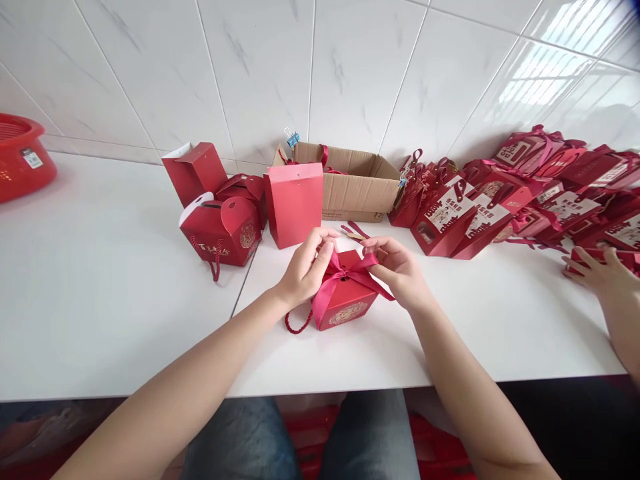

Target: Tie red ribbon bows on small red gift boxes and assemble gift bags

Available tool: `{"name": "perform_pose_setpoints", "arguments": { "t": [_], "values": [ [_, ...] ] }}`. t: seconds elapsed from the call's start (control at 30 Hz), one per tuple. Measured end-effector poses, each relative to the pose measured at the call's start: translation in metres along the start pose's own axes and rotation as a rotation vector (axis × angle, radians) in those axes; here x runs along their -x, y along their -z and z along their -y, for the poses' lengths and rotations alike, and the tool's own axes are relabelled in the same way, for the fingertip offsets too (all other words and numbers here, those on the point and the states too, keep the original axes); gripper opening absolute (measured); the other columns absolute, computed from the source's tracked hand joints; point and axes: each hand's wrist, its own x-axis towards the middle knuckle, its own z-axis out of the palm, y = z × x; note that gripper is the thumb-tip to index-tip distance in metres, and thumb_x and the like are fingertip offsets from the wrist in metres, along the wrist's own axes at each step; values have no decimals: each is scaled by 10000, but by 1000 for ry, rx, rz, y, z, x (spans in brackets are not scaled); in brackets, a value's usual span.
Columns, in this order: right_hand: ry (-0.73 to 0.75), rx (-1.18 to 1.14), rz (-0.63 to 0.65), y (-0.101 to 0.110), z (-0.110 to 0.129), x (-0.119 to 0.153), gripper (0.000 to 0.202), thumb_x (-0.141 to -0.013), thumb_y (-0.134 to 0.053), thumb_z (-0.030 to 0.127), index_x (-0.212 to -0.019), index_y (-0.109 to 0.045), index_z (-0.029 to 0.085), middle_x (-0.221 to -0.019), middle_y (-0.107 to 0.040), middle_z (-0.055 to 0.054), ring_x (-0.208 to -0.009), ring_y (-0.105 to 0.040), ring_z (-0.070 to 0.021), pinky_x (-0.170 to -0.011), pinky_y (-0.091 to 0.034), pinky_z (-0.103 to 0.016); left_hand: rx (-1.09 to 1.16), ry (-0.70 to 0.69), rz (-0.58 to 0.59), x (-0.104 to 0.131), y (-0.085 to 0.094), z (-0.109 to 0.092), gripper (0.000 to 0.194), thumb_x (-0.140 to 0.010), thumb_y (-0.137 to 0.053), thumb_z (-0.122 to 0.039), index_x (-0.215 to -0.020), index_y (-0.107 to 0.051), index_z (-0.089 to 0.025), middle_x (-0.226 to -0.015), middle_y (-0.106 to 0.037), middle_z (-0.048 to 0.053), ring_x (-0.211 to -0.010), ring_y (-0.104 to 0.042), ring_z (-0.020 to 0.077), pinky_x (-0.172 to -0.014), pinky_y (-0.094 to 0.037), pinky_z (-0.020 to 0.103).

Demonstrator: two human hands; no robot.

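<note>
A small red gift box (345,313) with a gold round print stands on the white table in front of me. On its top is a bow of pink-red ribbon (326,293), its tails hanging over the front and right. My left hand (309,265) pinches a loop of the ribbon at the box's left side. At the right side, the fingers of my right hand (395,267) are closed on the other ribbon loop. A dark red rope handle (299,328) curls out at the box's lower left.
Red boxes (225,230) and an upright red box (295,207) stand at the back left, beside an open cardboard carton (360,193). Many finished red boxes (445,217) crowd the right. Another person's hand (600,270) is at far right. A red basket (25,160) sits far left.
</note>
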Motion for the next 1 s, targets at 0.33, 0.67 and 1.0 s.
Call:
{"name": "perform_pose_setpoints", "arguments": {
  "t": [0.33, 0.67, 1.0],
  "values": [
    [-48, -145, 36, 20, -14, -11, 396, -670, -529, 183, -1057, -582, 245, -1241, -559, -51, -1059, -548, -194, -889, -482, -349, -158, 187, -143, -3, -4, 25, 195, -946, -394, -342, -1023, -495, -193, -915, -597, 40, -802, -548, 153, -755, -399, 282],
    [-229, 212, 794, 52, -24, -12, 978, -602, -803, 286, -1431, -290, 216, -1435, -404, -123, -1332, -377, -299, -1094, -330, -459, -90, 333, -210, -6, -1, 32, 296, -886, -473, -402, -685, -510, -188, -627, -500, -29, -627, -470, 133, -603, -333, 250],
    [27, 362, 223, 14, -35, -12, 923, -611, -815, 372, -1381, -319, 261, -1369, -439, -122, -1235, -487, -289, -1006, -456, -448, -10, 246, -357, -10, 3, 39, 331, -881, -441, -528, -891, -525, -208, -870, -563, 33, -790, -533, 166, -667, -410, 276]
  ]
}}
